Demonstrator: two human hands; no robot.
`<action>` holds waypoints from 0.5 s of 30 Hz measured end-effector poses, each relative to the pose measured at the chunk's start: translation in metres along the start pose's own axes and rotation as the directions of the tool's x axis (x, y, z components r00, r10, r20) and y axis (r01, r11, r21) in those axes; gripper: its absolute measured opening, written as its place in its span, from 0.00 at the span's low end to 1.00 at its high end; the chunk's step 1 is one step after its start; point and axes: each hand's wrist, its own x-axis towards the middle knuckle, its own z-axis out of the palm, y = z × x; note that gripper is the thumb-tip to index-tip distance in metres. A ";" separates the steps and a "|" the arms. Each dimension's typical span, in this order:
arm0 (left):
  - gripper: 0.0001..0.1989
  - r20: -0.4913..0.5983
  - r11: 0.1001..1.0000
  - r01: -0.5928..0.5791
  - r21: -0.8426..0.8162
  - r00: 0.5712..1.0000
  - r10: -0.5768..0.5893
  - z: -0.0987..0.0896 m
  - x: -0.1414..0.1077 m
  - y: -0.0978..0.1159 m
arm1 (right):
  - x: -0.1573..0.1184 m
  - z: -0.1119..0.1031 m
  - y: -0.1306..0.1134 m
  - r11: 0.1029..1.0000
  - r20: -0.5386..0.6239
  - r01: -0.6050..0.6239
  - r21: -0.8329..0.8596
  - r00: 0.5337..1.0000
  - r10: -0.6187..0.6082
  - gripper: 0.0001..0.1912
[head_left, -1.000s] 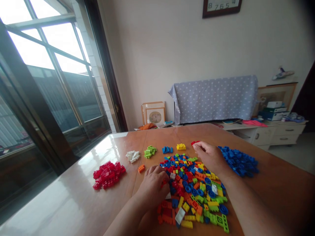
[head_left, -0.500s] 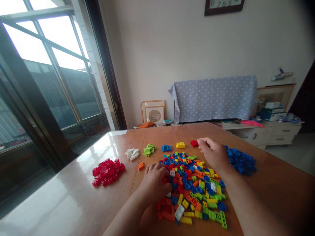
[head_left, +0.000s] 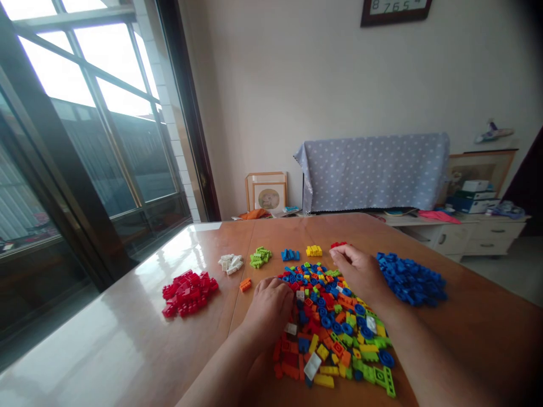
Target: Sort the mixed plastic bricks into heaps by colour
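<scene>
A large mixed pile of toy building bricks [head_left: 335, 333] lies on the table in front of me. My left hand [head_left: 271, 305] rests at the pile's left edge with its fingers curled down, and whatever they may hold is hidden. My right hand [head_left: 360, 271] is over the pile's far right side, its fingers bent and closed, with nothing visible between them. Just beyond its fingertips sits a small group of red bricks [head_left: 339, 245], partly covered by the hand. A yellow brick group [head_left: 314, 250] stands to the left of that.
Across the wooden table [head_left: 207, 339] are a red brick heap [head_left: 189, 294], white bricks [head_left: 231, 263], lime-green bricks [head_left: 260, 257], a few blue bricks [head_left: 290, 255] and an orange piece [head_left: 245, 284]. A large blue brick heap [head_left: 411, 280] lies right of my right forearm.
My right hand has drawn back slightly from the red bricks toward me and the pile. My left hand has shifted slightly, its fingers curling more. The view has turned a little left.
</scene>
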 end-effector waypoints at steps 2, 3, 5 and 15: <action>0.18 -0.024 0.999 0.033 0.009 0.999 -0.033 0.002 0.002 -0.003 | -0.005 0.007 -0.008 0.999 0.070 0.042 -0.008 0.997 -0.042 0.17; 0.18 -0.032 0.999 0.046 0.008 0.998 -0.046 0.003 0.003 -0.005 | -0.007 0.011 -0.013 0.998 0.109 0.064 -0.007 0.992 -0.062 0.16; 0.17 -0.051 0.998 0.064 -0.004 0.997 -0.064 0.005 0.004 -0.007 | -0.014 0.019 -0.023 0.993 0.192 0.114 0.005 0.975 -0.113 0.15; 0.20 -0.177 0.878 0.182 -0.443 0.942 -0.284 0.009 0.010 -0.008 | -0.038 0.038 -0.062 0.980 0.423 0.198 0.019 0.886 -0.187 0.10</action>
